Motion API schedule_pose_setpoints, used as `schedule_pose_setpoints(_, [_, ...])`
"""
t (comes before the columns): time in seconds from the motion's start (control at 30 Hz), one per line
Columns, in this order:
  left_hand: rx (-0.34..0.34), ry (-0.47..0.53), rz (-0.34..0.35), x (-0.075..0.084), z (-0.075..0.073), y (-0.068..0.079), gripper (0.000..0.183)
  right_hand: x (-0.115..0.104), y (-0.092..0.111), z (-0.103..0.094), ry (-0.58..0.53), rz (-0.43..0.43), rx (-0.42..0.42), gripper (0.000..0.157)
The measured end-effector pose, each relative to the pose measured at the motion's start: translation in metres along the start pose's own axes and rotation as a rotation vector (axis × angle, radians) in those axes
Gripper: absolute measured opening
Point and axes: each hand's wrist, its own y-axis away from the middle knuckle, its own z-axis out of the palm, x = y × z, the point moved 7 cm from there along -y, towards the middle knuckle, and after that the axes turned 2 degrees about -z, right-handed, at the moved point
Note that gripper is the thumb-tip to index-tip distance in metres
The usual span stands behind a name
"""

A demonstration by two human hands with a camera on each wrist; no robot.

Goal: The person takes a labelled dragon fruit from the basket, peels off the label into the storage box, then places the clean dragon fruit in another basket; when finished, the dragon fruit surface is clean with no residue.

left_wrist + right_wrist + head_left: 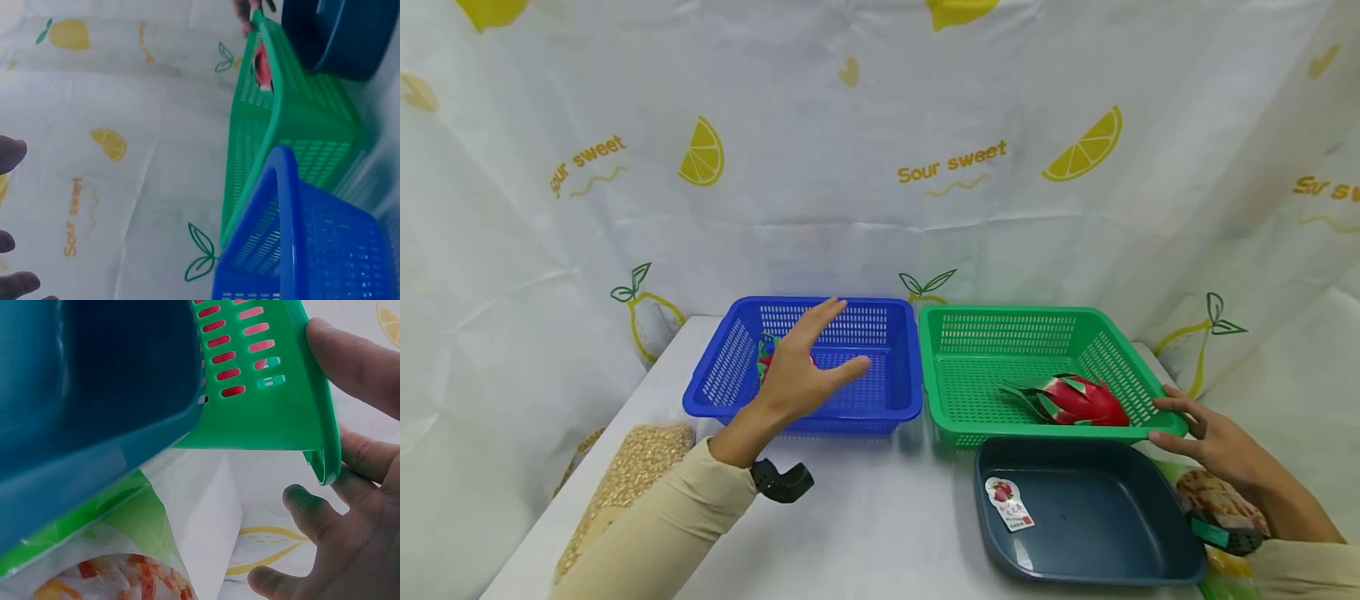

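My left hand (801, 375) is held above the blue basket (902, 400), thumb and fingers spread with nothing between them. Behind that hand, a red dragon fruit (765, 358) with green tips lies in the blue basket, mostly hidden. To the right stands a green basket (977, 375), and another dragon fruit (1086, 402) lies near its front right corner. At this corner my right hand (1225, 446) touches the rim (325, 419) with thumb and fingers loosely extended. The remaining fingers (315, 512) spread apart, off the basket.
A dark blue-grey basin (1090, 525) with a dragon fruit sticker (1009, 502) stands in front of the green basket. A colourful printed bag (1217, 492) lies partly under my right forearm. At left is a clear bag of grains (640, 458). A lemon-printed cloth (820, 242) hangs behind.
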Motion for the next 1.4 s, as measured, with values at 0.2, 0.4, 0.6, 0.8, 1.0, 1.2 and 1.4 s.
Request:
schedule_pose_setpoints(0.2, [0.123,-0.009,-0.040,-0.021,-0.030,0.024,0.070,-0.001,0.000,0.002,-0.014,-0.015,0.015,0.058])
schedule_pose_setpoints(0.4, [0.215,0.011,-0.143,-0.053,-0.054,0.047,0.066,0.000,0.001,0.000,0.002,-0.024,0.041,0.056])
schedule_pose_setpoints(0.6, [0.274,0.000,-0.227,-0.080,-0.069,0.068,0.063,0.001,0.002,-0.001,-0.023,-0.026,0.049,0.054])
schedule_pose_setpoints(0.8, [0.321,-0.035,-0.313,-0.101,-0.079,0.081,0.062,0.003,0.004,-0.003,-0.025,-0.047,0.062,0.053])
schedule_pose_setpoints(1.0, [0.352,-0.091,-0.382,-0.124,-0.083,0.092,0.060,0.004,0.004,-0.004,-0.025,-0.057,0.060,0.055])
schedule_pose_setpoints(1.2, [0.381,-0.124,-0.451,-0.148,-0.089,0.101,0.058,0.005,0.001,-0.002,-0.006,-0.035,0.045,0.057])
schedule_pose_setpoints(1.4, [0.359,-0.143,-0.499,-0.165,-0.086,0.107,0.059,-0.005,0.004,-0.002,0.001,-0.005,0.054,0.064])
